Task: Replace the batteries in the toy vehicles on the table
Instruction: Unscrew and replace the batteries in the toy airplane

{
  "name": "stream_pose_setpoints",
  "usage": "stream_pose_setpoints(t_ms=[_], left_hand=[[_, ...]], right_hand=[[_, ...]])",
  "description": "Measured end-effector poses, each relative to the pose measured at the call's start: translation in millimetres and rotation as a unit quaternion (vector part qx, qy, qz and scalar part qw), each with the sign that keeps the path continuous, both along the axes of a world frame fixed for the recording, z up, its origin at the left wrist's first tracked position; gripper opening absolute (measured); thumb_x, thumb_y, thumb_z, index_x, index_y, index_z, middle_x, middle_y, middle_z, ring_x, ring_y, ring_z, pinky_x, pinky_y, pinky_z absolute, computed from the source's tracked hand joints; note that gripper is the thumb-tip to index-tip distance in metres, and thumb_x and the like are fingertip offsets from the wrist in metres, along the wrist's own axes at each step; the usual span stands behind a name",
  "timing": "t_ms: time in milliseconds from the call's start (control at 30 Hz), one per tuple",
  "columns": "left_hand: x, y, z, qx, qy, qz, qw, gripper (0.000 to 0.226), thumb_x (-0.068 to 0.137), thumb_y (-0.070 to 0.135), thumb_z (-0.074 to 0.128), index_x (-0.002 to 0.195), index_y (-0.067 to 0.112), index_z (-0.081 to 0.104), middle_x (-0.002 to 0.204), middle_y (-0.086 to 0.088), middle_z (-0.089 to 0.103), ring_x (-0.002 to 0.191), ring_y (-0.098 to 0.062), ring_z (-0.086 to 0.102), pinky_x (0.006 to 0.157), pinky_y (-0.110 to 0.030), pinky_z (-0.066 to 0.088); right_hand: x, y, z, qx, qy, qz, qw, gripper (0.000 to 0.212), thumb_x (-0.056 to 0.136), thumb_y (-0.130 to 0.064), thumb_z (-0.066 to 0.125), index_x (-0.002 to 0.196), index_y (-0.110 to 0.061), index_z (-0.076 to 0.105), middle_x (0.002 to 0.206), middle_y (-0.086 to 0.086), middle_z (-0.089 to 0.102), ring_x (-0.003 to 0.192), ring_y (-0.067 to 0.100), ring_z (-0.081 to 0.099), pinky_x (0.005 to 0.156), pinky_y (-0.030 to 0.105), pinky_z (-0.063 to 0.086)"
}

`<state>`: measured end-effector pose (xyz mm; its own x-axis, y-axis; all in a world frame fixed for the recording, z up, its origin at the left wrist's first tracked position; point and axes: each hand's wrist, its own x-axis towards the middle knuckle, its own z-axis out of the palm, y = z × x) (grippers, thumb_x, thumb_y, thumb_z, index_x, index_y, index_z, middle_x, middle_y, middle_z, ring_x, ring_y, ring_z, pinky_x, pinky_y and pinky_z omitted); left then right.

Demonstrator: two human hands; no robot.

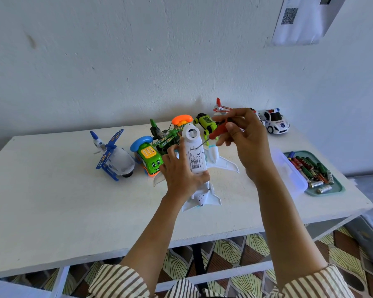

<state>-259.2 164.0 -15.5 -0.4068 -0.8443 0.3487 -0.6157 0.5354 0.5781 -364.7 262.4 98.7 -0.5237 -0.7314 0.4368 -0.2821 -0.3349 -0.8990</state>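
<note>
We are just beginning: left hand (180, 175) gripping the upturned plane (202, 195), right hand (246, 138) pinching a screwdriver (219, 131) at its closed battery cover (196, 161).

Worn at head height, one wide-angle lens, looking forward and down across the table (52, 201) toward the wall (138, 50) behind it. Sits close: takes in both forearms (151, 233) from the lower edge up to the left hand (181, 175) and right hand (246, 138) near the centre. Gives the upper half to the wall, the middle band to the table, the bottom strip to the patterned floor (235, 248) beneath. Bends the table's edges near the frame's sides
</note>
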Motion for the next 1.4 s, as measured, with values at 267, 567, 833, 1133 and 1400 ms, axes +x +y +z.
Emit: stream_pose_setpoints(t_ms=[267,567,833,1133,1400], left_hand=[[-1.5,0.9,-0.3,-0.005,-0.005,0.001,1.0,0.112,0.047,0.065,0.048,0.149,0.023,0.025,0.13,-0.009,0.034,0.114,-0.028,0.032,0.087,-0.036,0.022],[-1.0,-1.5,-1.0,0.004,-0.004,-0.002,1.0,0.11,0.051,0.057,0.061,0.149,0.022,0.025,0.131,-0.01,0.034,0.114,-0.026,0.03,0.086,-0.035,0.021],[1.2,-2.2,-2.1,0.013,0.004,0.008,1.0,0.114,0.046,0.067,0.045,0.149,0.022,0.024,0.131,-0.009,0.032,0.114,-0.026,0.029,0.087,-0.038,0.026],[2.6,1.2,-0.4,0.007,0.003,0.005,1.0,0.113,0.049,0.063,0.053,0.149,0.02,0.024,0.131,-0.01,0.032,0.113,-0.026,0.029,0.085,-0.036,0.021],[2.0,2.7,-1.0,-0.002,0.007,0.004,1.0,0.111,0.05,0.056,0.061,0.148,0.021,0.025,0.13,-0.01,0.034,0.111,-0.024,0.028,0.084,-0.035,0.022]], right_hand=[[1.9,-2.3,-1.6,0.008,0.066,-0.03,0.997,0.015,0.091,-0.014,0.05,0.084,-0.02,0.062,0.099,0.021,0.06,0.071,-0.005,0.06,0.065,0.015,0.044],[-1.2,-1.3,-1.7,0.01,0.035,-0.02,0.999,0.022,0.095,0.008,0.037,0.098,-0.002,0.057,0.087,0.029,0.063,0.057,0.012,0.057,0.057,0.016,0.041],[3.0,-1.9,1.3,0.011,0.053,-0.021,0.998,0.023,0.088,0.009,0.052,0.101,-0.005,0.065,0.097,0.018,0.059,0.057,-0.001,0.059,0.054,0.012,0.04],[5.2,-2.9,-4.4,-0.003,0.049,-0.002,0.999,0.005,0.089,-0.01,0.055,0.09,-0.012,0.06,0.093,0.027,0.061,0.069,0.0,0.057,0.064,0.019,0.045],[2.0,2.8,-4.7,-0.026,-0.017,0.021,0.999,0.02,0.086,0.008,0.051,0.098,-0.007,0.054,0.091,0.014,0.065,0.06,0.027,0.056,0.052,0.019,0.04]])
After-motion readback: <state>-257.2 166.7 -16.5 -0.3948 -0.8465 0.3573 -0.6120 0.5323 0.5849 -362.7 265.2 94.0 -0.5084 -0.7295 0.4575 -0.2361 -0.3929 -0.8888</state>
